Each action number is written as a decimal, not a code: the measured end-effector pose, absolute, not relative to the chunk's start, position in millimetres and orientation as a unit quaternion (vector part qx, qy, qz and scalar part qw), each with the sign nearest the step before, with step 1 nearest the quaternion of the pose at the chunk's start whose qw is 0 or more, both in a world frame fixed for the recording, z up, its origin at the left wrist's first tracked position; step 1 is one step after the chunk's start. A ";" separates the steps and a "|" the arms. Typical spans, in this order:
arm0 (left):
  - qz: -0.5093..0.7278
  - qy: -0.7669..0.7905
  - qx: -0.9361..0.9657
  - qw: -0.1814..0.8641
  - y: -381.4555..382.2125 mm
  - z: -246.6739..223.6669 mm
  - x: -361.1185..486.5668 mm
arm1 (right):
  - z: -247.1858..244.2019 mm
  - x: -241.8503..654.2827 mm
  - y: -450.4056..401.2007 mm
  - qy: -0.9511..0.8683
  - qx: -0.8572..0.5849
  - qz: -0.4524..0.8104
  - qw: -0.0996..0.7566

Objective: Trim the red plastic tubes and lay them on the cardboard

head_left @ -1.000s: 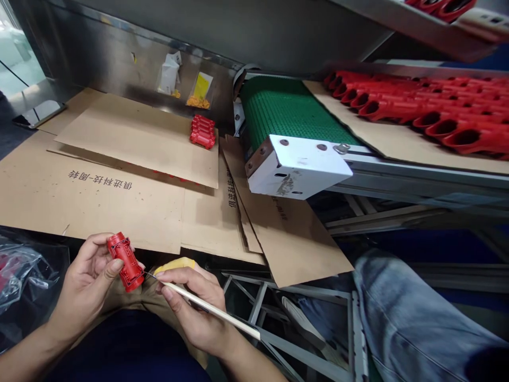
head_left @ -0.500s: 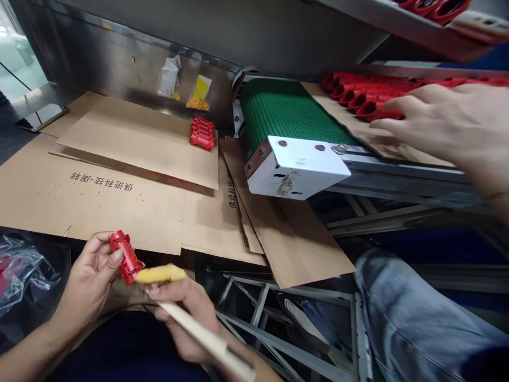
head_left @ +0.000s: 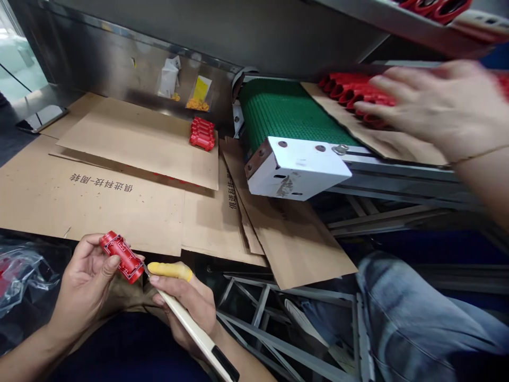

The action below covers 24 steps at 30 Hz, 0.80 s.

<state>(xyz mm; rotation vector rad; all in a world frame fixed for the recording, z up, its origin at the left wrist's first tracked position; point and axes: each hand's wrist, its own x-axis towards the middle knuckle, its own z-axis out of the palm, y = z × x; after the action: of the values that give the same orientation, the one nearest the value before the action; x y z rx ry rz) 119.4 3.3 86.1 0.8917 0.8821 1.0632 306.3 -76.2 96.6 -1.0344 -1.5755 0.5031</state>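
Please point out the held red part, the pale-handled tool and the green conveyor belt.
Held red part (head_left: 123,257): head view, middle of its body.
Pale-handled tool (head_left: 191,326): head view, on the handle.
Green conveyor belt (head_left: 287,109): head view, top surface.

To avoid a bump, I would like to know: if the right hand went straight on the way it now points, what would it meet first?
Most likely the red part in the left hand; the tool in the right hand points at its lower end, though whether they touch is unclear.
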 end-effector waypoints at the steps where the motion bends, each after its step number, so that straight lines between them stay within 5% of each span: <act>1: 0.474 0.394 0.401 0.678 3.0 86.0 118.9 | 97.0 306.1 -76.1 -0.670 -0.438 0.213 0.560; 14: 0.485 0.415 0.430 0.639 2.4 73.8 115.7 | 97.0 311.3 -75.2 -0.674 -0.463 0.245 0.520; 19: 0.455 0.442 0.375 0.676 6.2 80.2 122.8 | 98.4 314.7 -64.9 -0.800 -0.424 0.059 0.420; 24: 0.448 0.419 0.338 0.714 6.8 92.1 127.4 | 89.3 312.8 -61.1 -0.665 -0.467 0.136 0.567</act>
<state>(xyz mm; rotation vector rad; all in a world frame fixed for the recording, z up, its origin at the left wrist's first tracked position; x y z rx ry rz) 127.4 6.8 92.1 0.7479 0.9272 0.9922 312.8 -61.1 89.3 -1.0968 -1.5621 0.3204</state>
